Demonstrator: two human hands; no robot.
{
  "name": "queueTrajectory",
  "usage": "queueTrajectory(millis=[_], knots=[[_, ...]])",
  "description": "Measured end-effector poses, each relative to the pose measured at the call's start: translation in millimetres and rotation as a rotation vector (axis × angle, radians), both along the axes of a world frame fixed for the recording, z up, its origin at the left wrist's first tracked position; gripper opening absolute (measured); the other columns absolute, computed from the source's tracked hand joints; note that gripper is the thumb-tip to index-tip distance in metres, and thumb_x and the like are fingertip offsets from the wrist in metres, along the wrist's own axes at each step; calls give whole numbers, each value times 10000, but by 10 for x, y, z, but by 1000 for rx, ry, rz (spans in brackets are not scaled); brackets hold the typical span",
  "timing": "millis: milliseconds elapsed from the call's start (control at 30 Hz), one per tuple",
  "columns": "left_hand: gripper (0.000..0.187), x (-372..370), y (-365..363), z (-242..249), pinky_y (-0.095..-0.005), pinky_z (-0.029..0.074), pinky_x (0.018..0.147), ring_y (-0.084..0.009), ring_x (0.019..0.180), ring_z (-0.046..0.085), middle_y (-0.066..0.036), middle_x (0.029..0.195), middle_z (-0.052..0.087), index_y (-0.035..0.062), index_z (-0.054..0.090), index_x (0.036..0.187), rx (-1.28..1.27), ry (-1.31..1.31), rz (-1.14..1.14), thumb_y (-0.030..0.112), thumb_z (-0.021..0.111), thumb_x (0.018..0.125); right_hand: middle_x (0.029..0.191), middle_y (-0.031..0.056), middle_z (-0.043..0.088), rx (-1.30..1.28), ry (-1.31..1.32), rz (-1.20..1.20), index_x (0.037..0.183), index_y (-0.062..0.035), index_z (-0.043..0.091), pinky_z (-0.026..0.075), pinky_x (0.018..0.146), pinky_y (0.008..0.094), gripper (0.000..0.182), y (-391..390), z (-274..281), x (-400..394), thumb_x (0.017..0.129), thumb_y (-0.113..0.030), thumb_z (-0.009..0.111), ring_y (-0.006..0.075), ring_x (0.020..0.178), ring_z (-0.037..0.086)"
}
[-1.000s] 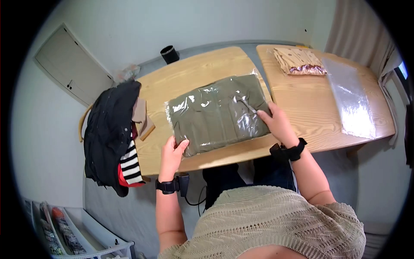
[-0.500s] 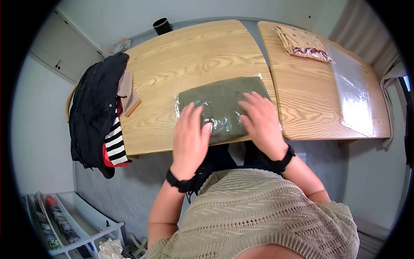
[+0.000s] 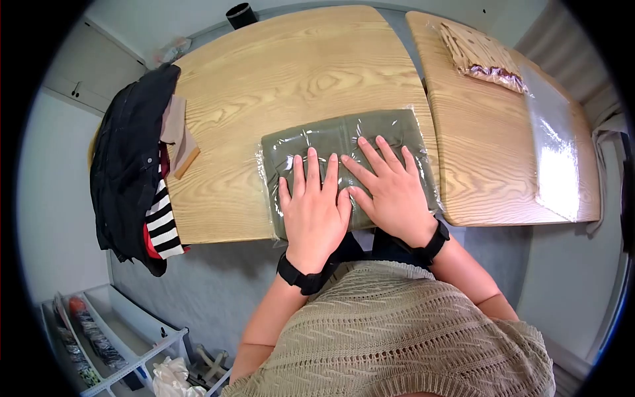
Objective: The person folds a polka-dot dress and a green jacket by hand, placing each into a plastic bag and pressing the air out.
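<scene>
A folded olive-green garment in a clear plastic bag [image 3: 304,141] lies flat at the front edge of the wooden table [image 3: 264,79]. My left hand [image 3: 314,212] rests palm down on its left-middle part, fingers stretched out. Just to the right, my right hand [image 3: 395,192] also lies flat on the bag with its fingers spread. Both hands touch the plastic, and neither grips it. The palms cover part of the garment's lower half. A black band circles each wrist.
Dark clothes [image 3: 129,165] and a black-and-white striped garment [image 3: 163,221] hang over the left table edge. On the right table lie a packed tan dotted garment [image 3: 479,53] and a flat clear plastic bag [image 3: 552,145]. A divided bin [image 3: 126,317] stands lower left; a black bin [image 3: 241,16] stands behind.
Both hands have come down flat onto the bagged garment. The left has moved right, closer to the right hand. The whole view has shifted slightly.
</scene>
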State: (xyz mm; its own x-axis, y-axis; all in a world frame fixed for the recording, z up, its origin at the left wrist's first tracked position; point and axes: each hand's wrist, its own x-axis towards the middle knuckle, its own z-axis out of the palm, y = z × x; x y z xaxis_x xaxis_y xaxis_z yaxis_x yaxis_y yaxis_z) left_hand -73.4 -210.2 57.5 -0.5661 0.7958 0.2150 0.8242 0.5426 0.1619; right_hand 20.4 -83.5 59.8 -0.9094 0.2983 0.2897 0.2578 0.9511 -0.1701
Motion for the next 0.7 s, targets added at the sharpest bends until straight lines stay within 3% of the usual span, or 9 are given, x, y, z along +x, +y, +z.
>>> queueTrajectory(millis=[700], knots=[[480,16,12,-34,-576,329,1015,-394,1292,391,-191,1409,414,105,475,1346,-6,14,3,272,503,898,1383,119,454,-45,-26,14,1297,-193,534,299,1035,554,438,20,-28,-6,896,-367,521,317,1304,390]])
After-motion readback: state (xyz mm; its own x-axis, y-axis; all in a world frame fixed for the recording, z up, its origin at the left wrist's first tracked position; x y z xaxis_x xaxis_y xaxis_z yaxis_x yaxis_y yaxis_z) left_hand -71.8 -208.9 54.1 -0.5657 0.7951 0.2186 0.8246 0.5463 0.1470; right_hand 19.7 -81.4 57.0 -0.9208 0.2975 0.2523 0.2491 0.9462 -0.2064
